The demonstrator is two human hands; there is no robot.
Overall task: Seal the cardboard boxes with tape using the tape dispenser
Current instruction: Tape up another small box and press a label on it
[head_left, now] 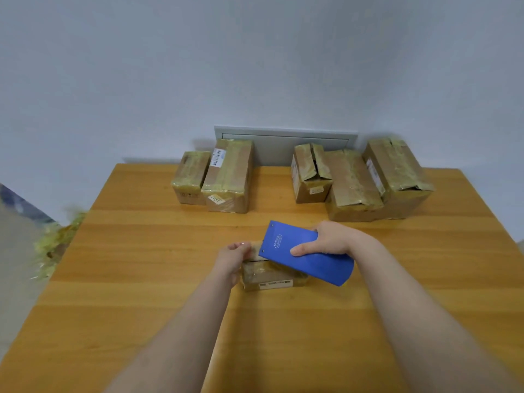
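Table (170, 251): smooth varnished wood. Boxes (226, 177): brown cardboard under glossy, wrinkled tape. Tape dispenser (312, 259): matt blue, probably plastic.

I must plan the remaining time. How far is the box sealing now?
Done, it seems: two taped boxes at the back left look closed. In hand: the left hand steadies a small box while the right hand holds the blue tape dispenser over it. Left: of three boxes at the back right, at least the leftmost still gapes open.
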